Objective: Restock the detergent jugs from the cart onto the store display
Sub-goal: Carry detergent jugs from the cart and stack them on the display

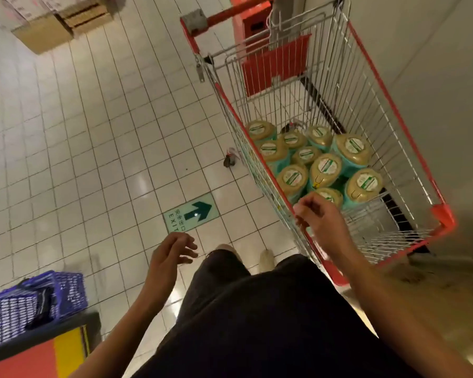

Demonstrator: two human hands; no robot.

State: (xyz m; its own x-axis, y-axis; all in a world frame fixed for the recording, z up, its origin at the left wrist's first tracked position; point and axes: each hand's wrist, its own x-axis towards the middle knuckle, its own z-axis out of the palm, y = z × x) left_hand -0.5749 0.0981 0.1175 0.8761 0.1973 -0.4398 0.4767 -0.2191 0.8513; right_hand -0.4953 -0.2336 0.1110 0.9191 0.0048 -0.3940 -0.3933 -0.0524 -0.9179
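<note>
A wire shopping cart (393, 110) with red trim stands on the right, seen from above. Several teal detergent jugs (325, 166) with tan caps stand packed upright in its near half. My right hand (318, 216) hovers over the cart's near left rim, just above the closest jug, fingers loosely curled and holding nothing. My left hand (170, 257) hangs over the tiled floor left of my legs, fingers relaxed and empty.
A purple plastic basket (33, 304) sits at the lower left on a red and yellow display base (38, 356). Cardboard boxes (63, 20) lie at the top left. A green exit arrow sticker (191, 212) marks the white tiled floor. A wall runs along the cart's right side.
</note>
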